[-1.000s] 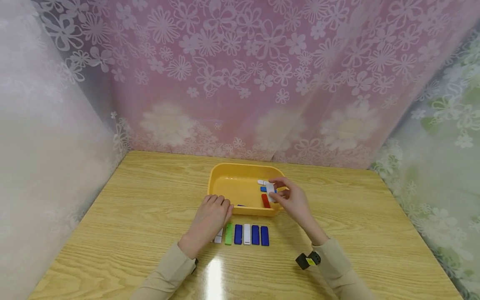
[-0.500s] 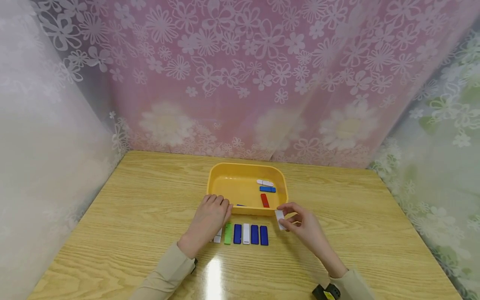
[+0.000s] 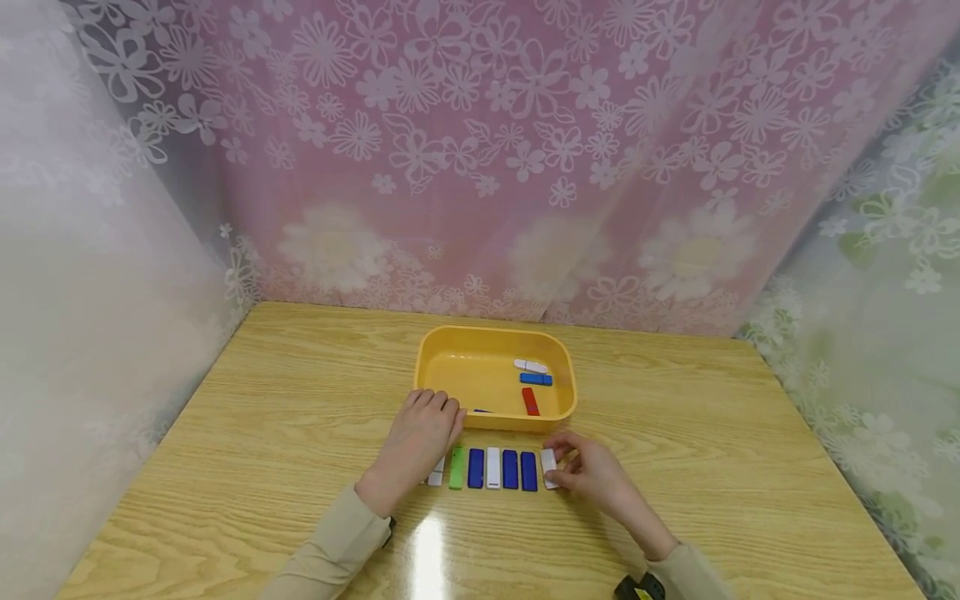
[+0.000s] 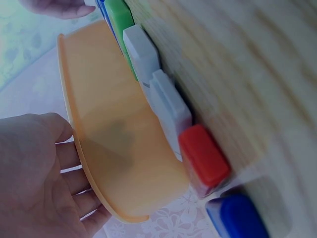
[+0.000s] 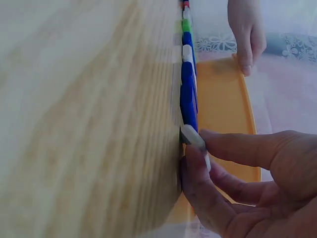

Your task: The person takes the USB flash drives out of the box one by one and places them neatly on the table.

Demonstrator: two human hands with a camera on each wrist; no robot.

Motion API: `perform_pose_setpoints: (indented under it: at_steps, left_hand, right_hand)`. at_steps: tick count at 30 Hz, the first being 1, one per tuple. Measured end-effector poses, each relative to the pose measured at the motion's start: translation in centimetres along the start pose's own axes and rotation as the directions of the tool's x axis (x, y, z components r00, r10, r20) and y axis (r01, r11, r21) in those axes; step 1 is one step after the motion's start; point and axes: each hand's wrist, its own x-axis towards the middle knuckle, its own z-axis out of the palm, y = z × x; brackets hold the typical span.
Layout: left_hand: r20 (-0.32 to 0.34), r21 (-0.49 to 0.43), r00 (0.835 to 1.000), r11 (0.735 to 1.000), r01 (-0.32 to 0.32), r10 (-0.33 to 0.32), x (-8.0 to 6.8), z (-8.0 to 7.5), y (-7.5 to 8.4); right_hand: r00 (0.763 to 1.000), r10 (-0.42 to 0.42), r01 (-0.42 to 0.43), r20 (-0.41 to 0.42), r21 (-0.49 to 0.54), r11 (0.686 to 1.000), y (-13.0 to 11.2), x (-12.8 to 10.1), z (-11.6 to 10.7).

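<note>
My right hand (image 3: pixel 596 471) pinches a white USB stick (image 3: pixel 550 468) between thumb and fingers at the right end of a row of USB sticks on the table. Beside it lie blue sticks (image 3: pixel 528 472), with a white one (image 3: pixel 492 468) and a green one (image 3: pixel 457 468) further left. My left hand (image 3: pixel 420 425) grips the near rim of a yellow plastic basin (image 3: pixel 510 423), fingers over the edge. It hides the row's left end in the head view; there the left wrist view shows a red stick (image 4: pixel 204 156) and a blue stick (image 4: pixel 240 215).
Inside the basin, toward its right, lie a white stick (image 3: pixel 530 367), a blue stick (image 3: pixel 536 379) and a red stick (image 3: pixel 530 402). The near wall mostly hides a dark blue piece (image 3: pixel 482 411). A flowered curtain (image 3: pixel 480 167) hangs behind the wooden table (image 3: pixel 315 367).
My right hand has brought the white USB stick out of the basin, over its near right corner and down to the right end of the row. The left hand has stayed on the rim.
</note>
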Motion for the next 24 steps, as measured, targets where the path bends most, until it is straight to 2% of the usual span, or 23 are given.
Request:
perform_pose_setpoints:
  at_steps: [8, 13, 17, 24]
  left_hand:
    - [-0.012, 0.008, 1.0, 1.0, -0.007, 0.007, 0.0, 0.1, 0.1]
    - [-0.012, 0.011, 1.0, 1.0, -0.005, 0.005, 0.0, 0.1, 0.0]
    - [-0.014, 0.017, 1.0, 1.0, -0.005, 0.005, 0.0, 0.1, 0.0]
    - [-0.004, 0.004, 1.0, 1.0, 0.008, -0.008, 0.0, 0.1, 0.1]
  right_hand:
    - [0.999, 0.016, -0.02, -0.037, -0.099, 0.995, -0.3, 0.3, 0.3]
    - [0.998, 0.026, -0.032, -0.055, -0.111, 0.993, -0.3, 0.3, 0.2]
    - [0.993, -0.002, -0.009, -0.116, -0.091, 0.996, -0.3, 0.3, -0.1]
    - [0.97, -0.066, 0.042, -0.233, -0.106, 0.994, -0.5, 0.5, -0.8]
